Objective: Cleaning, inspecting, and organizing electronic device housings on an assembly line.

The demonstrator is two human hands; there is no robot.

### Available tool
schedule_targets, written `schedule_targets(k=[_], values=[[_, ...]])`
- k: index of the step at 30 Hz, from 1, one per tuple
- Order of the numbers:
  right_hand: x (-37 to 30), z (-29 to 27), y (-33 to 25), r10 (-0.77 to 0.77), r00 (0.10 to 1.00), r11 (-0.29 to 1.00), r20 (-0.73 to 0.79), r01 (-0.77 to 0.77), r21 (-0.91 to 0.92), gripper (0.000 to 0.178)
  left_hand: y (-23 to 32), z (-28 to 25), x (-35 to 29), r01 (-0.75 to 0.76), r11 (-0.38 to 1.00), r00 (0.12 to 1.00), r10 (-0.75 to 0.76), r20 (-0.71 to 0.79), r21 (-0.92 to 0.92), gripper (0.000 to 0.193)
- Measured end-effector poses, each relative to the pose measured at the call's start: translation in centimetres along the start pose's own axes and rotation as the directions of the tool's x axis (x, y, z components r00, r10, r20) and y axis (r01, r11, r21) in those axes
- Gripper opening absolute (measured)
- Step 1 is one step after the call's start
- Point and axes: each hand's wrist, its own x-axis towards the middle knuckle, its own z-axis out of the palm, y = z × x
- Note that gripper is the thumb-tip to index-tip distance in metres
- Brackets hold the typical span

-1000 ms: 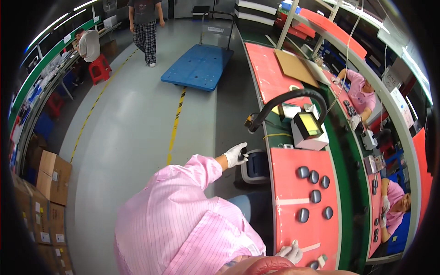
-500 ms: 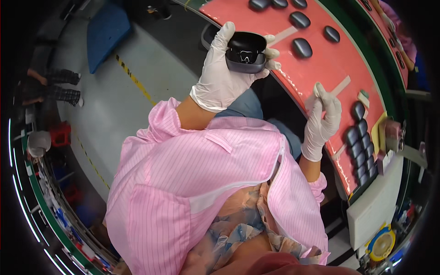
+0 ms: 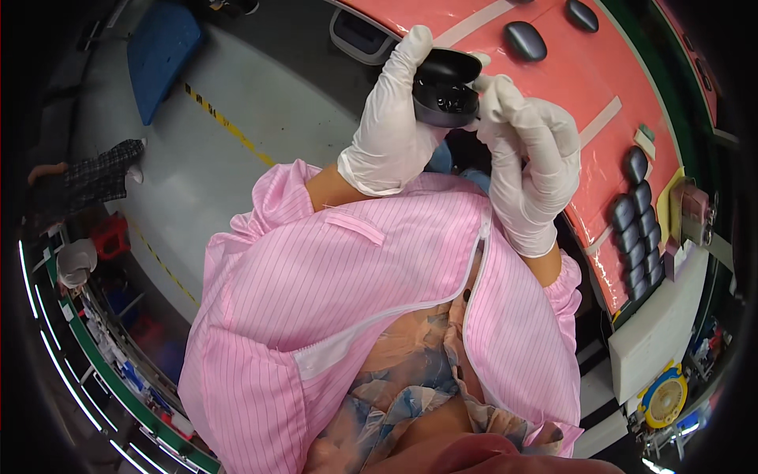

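A dark, rounded earbud case (image 3: 444,115) is held above the table's near edge, its lid raised and its inside shiny black. My left hand (image 3: 385,141), in a white glove, grips it from the left, thumb up beside the lid and fingers mostly hidden behind. At the case's right side is my right hand (image 3: 535,154), also gloved. Its thumb and fingertips are pinched together close against the case rim; anything between them is too small or hidden to name.
On the red table mat (image 3: 596,83) lie loose dark closed cases (image 3: 525,41) and a tight group of several cases (image 3: 634,229) at right. A white panel (image 3: 657,328) and a yellow-blue fan (image 3: 663,396) stand nearer. Far left, a person's checked trousers (image 3: 99,175) show.
My right hand has moved left from over the mat to the case's right side. The case in my left hand has shifted slightly right. The whole view has turned somewhat.
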Motion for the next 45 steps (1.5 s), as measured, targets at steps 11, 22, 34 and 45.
schedule_targets(k=[11,22,34,45], values=[[-1.5,-0.4,1.0,0.078,0.997,0.996,0.017,-0.077,-0.054,0.036,-0.6,-1.2,0.4,-0.044,0.999,0.999,0.044,-0.002,-0.016,0.052],[-0.3,0.2,0.5,-0.009,0.973,0.941,0.23,0.086,-0.327,0.033,-1.4,-1.2,0.2,0.045,0.996,0.993,-0.053,-0.106,-0.075,0.041],[-0.1,1.7,0.1,-0.061,0.977,0.944,0.206,0.124,-0.306,0.028,-3.2,-1.8,0.3,-0.155,0.968,0.981,0.174,-0.081,0.196,0.041],[-1.6,0.3,1.1,0.427,0.904,0.893,0.015,-0.424,0.155,0.016,-3.6,-2.8,0.7,-0.192,0.969,0.974,0.207,-0.089,0.153,0.041]])
